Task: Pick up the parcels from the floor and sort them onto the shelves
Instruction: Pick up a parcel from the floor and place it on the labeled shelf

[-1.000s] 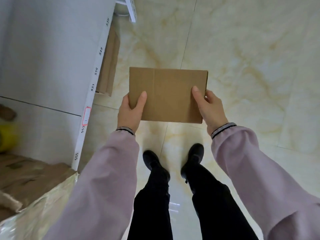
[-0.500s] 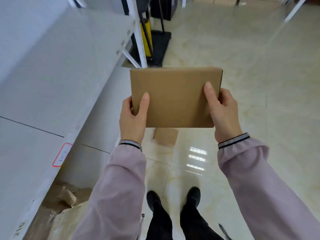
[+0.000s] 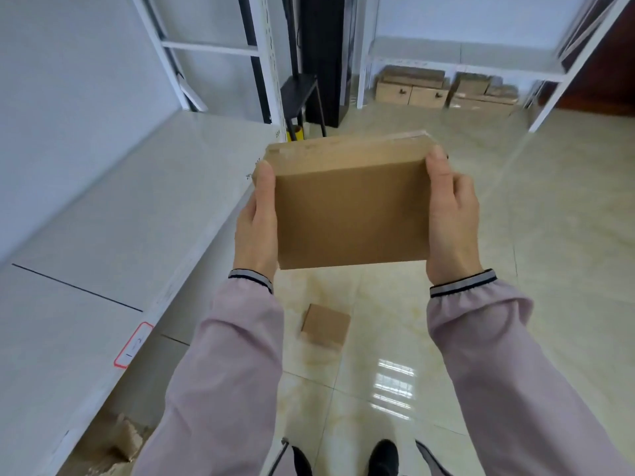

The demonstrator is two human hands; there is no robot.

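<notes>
Left hand: clamped on the left edge of the cardboard parcel, thumb lying up the near face, the other fingers hidden behind.
Right hand: gripping the parcel's right edge, thumb on the near face, the rest wrapped round the back.
Cardboard parcel: flat brown box held in the air at the centre of the frame, tilted so its near face and top side both show; its left corner overlaps the front edge of the shelf.
Sleeves: pale pink with striped cuffs, reaching in from the bottom of the frame.
Small box: brown, lying on the floor below the held parcel, between the two forearms.
Floor: glossy cream tiles with window glare at lower centre.
Shelf: white board filling the left of the frame, with a red-bordered label on its front edge.
Far shelving: white rack at upper right, with stacked cartons on the floor under it.
</notes>
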